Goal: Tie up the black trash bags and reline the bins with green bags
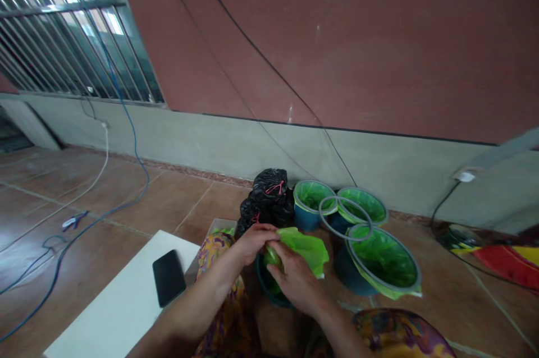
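Observation:
Bunched between both hands is a green plastic bag (304, 250), its loose end spreading out to the right. My left hand (257, 241) pinches the bag's upper part. Lower and to the right, my right hand (291, 272) is closed around the gathered part, fingers partly hidden. Directly beneath them stands a dark blue bin (266, 285) between my knees, mostly covered by the hands. Further right, a grey ring (332, 230) lies across the rims of the neighbouring bins.
Green-lined blue bins stand ahead: one (306, 219) by the wall, a second (381, 212) beside it, a third (357, 271) nearer. Black tied bags (269, 187) are piled left of them. A black phone (169, 278) lies on a white board (113, 302). A blue cable (135, 150) crosses the tiles.

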